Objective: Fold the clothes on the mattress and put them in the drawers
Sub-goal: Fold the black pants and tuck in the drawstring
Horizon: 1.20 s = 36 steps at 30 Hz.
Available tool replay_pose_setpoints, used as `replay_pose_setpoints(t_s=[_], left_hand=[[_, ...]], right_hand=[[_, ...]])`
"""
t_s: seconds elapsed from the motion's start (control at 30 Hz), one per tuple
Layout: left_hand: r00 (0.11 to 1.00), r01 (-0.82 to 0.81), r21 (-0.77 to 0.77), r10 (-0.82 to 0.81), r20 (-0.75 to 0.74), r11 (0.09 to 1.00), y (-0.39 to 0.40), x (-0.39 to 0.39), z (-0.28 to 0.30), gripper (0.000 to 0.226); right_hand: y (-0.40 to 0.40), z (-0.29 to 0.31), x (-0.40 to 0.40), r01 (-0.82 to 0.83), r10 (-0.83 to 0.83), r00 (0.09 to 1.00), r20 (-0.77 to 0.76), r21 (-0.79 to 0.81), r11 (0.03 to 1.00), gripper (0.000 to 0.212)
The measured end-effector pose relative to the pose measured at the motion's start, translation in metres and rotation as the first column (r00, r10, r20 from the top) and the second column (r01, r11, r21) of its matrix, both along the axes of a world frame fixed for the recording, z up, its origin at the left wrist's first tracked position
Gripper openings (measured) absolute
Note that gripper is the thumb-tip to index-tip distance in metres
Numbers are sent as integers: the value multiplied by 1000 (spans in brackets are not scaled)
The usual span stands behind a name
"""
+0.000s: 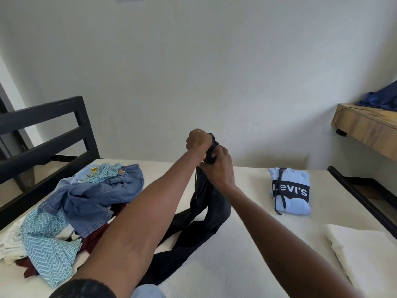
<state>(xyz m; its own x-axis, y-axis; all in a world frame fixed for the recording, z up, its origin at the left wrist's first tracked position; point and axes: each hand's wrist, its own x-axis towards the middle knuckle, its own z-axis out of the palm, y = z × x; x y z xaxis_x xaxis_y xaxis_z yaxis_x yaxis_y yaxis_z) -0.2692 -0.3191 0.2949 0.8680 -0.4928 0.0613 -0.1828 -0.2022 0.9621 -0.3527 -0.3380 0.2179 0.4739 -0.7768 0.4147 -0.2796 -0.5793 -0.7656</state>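
Note:
Both hands hold a dark garment (211, 203), likely trousers with a drawstring, lifted above the white mattress (236, 254). My left hand (198, 141) grips its bunched top in a fist. Just below and to the right, my right hand (218, 166) grips the same bunched part. The garment's lower part hangs down and trails across the mattress toward me. A heap of unfolded clothes (81, 203), with blue jeans on top and a teal zigzag cloth, lies at the left. A folded light-blue Levi's hoodie (290, 190) lies at the right.
A black bed frame (43, 134) rises at the left, and its rail (361, 201) runs along the right side. A white pillow (365, 259) lies at the near right. A wooden shelf (369, 125) with dark blue cloth hangs on the right wall.

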Motion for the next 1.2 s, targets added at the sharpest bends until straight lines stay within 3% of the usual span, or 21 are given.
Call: replay_pose_setpoints(t_s=[0.07, 0.13, 0.2, 0.27, 0.33, 0.37, 0.47, 0.53, 0.57, 0.63, 0.7, 0.77, 0.9, 1.03, 1.07, 1.13, 1.2], left_hand=[[999, -31, -50, 32, 14, 998, -2, -7, 7, 13], [1000, 17, -80, -16, 18, 997, -1, -6, 12, 6], [982, 180, -64, -176, 68, 982, 4, -1, 18, 8], [924, 284, 114, -304, 231, 952, 14, 14, 27, 36], [798, 229, 393, -403, 449, 891, 25, 33, 39, 69], [746, 243, 455, -465, 476, 856, 28, 41, 45, 84], [671, 478, 513, -673, 310, 713, 31, 48, 65, 117], [599, 440, 626, -730, 330, 644, 28, 43, 75, 120], [581, 392, 642, -719, 381, 658, 26, 39, 77, 114], [606, 337, 522, -605, 517, 784, 23, 38, 78, 84], [691, 322, 279, -426, 584, 905, 22, 40, 75, 49], [754, 307, 131, -325, 570, 943, 20, 40, 73, 34], [814, 247, 57, -239, 529, 967, 14, 34, 73, 40], [838, 206, 3, -178, 516, 979, 19, 46, 86, 39], [836, 226, -13, -187, 516, 974, 23, 52, 91, 38], [826, 278, -52, -212, 523, 959, 32, 63, 99, 37], [821, 315, -96, -220, 526, 944, 41, 72, 105, 43]], right_hand=[[9, -11, 7, 72, -77, 995, -62, -88, 994, 46], [11, -4, 5, 95, -97, 993, 62, 40, 995, 31], [0, 9, -2, 65, -80, 987, 142, 108, 992, 29], [-19, 27, -10, -12, 2, 992, 123, 81, 997, 31], [-38, 50, -18, -122, 121, 992, 32, 22, 992, 31], [-45, 62, -20, -171, 170, 985, -33, -9, 985, 31], [-58, 96, -20, -249, 238, 964, -119, -90, 964, 31], [-62, 112, -18, -249, 244, 968, -62, -82, 965, 32], [-64, 117, -19, -236, 234, 972, -32, -75, 969, 33], [-65, 123, -21, -202, 204, 979, 14, -78, 976, 35], [-65, 122, -24, -143, 146, 986, 84, -46, 989, 35], [-62, 111, -26, -75, 74, 983, 168, 4, 997, 32], [-46, 60, -20, 28, -31, 994, 104, 28, 999, 30], [-45, -23, -17, 137, -78, 968, -239, 244, 960, 19], [-45, -38, -19, 113, -26, 969, -245, 346, 931, 12], [-44, -52, -22, 6, 52, 993, -105, 495, 869, 10], [-40, -46, -19, -91, 103, 995, 1, 478, 873, 27]])
